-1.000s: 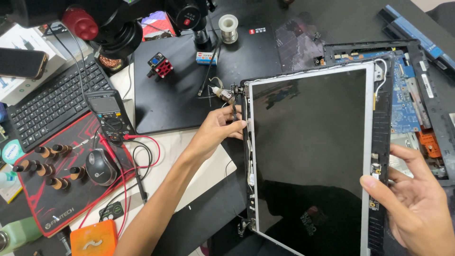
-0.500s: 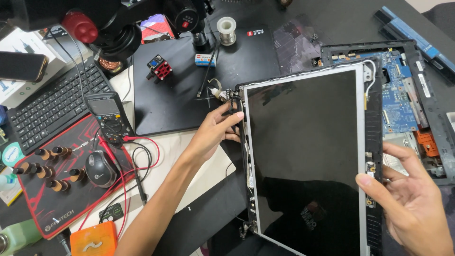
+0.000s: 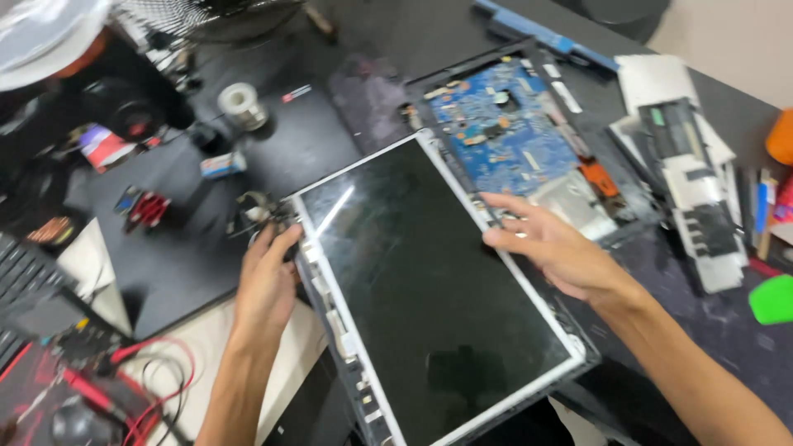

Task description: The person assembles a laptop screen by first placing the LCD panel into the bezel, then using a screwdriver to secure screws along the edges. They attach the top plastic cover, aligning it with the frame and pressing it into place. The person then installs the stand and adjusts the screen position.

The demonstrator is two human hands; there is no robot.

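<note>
So we've got the bare laptop screen panel lying slanted across the middle of the desk, dark glass up with a streak of glare near its top left corner. It sits partly over the opened laptop base, where the blue circuit board shows just past the panel's upper edge.

Our left hand is at the panel's left edge near the top corner, fingers curled together against the metal side bracket that runs down that edge. It's blurry, so we can't tell if they're actually pinching it or just pressed on it. Right beside those fingers there's a little tangle of cable by the hinge area.

Our right hand is over on the panel's right edge, fingers spread apart and flat, tips resting on the rim where the panel meets the base. Not clamped around anything, more like laid on top.

Around all that: a spool of solder up on the black mat, a small red clip-looking thing to the left of it, red wires looping at the lower left, and the corner of a keyboard at the far left. On the right there's a stack of grey and white laptop parts, and something bright green at the right edge.
</note>
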